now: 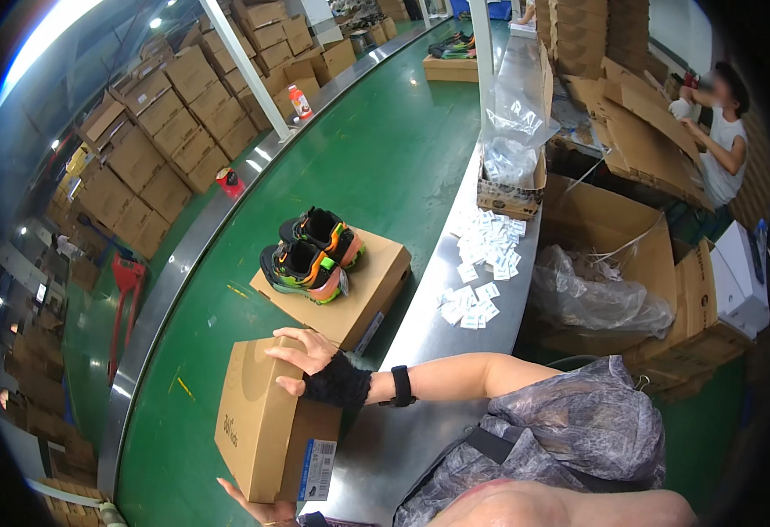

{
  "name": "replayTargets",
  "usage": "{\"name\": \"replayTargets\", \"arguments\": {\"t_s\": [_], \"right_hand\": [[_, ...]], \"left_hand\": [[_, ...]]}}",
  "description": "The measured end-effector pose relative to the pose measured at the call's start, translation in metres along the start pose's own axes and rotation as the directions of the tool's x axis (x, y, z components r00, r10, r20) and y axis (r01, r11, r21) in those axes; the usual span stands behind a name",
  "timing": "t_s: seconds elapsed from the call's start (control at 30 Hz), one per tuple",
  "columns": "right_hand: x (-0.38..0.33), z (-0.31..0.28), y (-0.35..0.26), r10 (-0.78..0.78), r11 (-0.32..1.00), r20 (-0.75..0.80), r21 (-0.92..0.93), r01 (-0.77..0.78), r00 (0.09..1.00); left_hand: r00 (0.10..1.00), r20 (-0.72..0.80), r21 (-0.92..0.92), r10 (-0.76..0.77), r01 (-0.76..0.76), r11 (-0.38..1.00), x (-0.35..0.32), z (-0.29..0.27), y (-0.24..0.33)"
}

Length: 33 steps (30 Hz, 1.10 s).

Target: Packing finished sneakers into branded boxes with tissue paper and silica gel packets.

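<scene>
A brown cardboard shoebox (pixel 258 413), tilted, is held between my two hands over the green conveyor belt. My right hand (pixel 308 356), with a black wrist cover and a dark band on its forearm, grips the box's upper edge with bent fingers. At the lower picture edge my left hand (pixel 266 509) supports its bottom end, partly hidden by the box. The lid looks closed, and a blue and white label (pixel 317 470) is on one end. Just beyond lies another shoebox (pixel 363 285) with a pair of black, orange and green sneakers (pixel 310 255) on top.
Several small white packets (pixel 482 255) lie on the metal ledge (pixel 429 347) at right, beside a carton of clear plastic (pixel 512 193). Large open cartons (pixel 604 211) stand beyond. A co-worker (pixel 720 145) is at far right. Across the belt are a red can (pixel 230 182) and stacked cartons (pixel 165 123).
</scene>
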State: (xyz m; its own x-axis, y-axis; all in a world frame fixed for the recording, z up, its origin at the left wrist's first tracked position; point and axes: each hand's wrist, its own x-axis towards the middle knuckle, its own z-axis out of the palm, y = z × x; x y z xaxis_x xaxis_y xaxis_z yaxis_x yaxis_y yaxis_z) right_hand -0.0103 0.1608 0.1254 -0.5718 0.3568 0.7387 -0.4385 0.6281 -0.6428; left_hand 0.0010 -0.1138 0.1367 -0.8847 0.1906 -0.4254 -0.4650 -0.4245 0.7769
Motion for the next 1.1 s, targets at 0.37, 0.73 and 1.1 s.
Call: {"name": "replayTargets", "arguments": {"t_s": [0.37,0.73,1.1], "right_hand": [[-0.013,-0.010,-0.002,0.038,0.994,0.064,0.104,-0.045,0.997],[-0.061,-0.022,-0.010,0.021,0.991,0.361,0.115,-0.067,0.932],[-0.099,-0.019,0.034,0.308,0.951,0.925,-0.291,-0.104,0.225]], "left_hand": [[0.984,0.020,0.100,0.179,-0.180,0.979,-0.006,0.000,-0.010],[0.735,-0.352,0.743,0.579,-0.156,0.650,-0.042,-0.040,-0.008],[0.610,-0.406,0.898,0.681,0.130,0.420,-0.077,-0.072,-0.039]]}}
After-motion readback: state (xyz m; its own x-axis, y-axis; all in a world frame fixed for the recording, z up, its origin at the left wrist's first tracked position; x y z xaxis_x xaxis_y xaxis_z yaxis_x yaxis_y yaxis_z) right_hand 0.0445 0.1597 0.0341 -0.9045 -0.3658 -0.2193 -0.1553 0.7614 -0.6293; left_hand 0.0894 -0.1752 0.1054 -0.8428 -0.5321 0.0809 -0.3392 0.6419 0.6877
